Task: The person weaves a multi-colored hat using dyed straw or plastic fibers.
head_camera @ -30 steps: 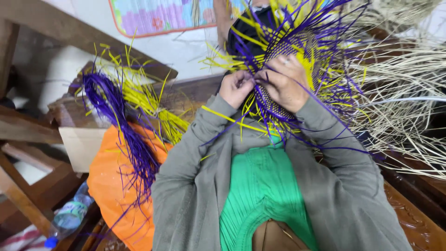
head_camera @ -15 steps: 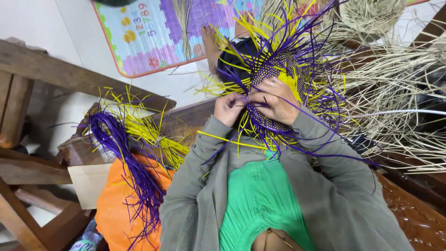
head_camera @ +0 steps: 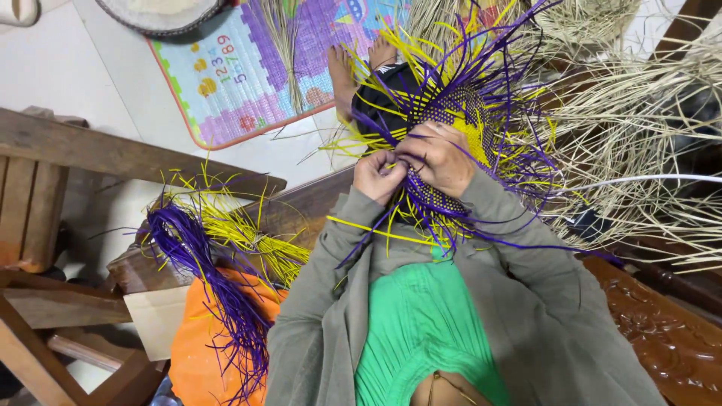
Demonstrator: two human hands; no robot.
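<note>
1. A half-woven piece of purple and yellow strips sits in the upper middle of the frame, loose ends fanning out around it.
2. The left hand pinches strips at its lower left edge, fingers curled tight.
3. The right hand lies on the weave, fingers bent narrow, gripping strands.
4. A bundle of purple strips and yellow strips lies at lower left on an orange cloth.
5. Pale straw spreads at right; a colourful mat lies at the top.

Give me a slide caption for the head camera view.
Both hands, left hand and right hand, work a purple-and-yellow woven piece; loose strips lie beside.
</note>
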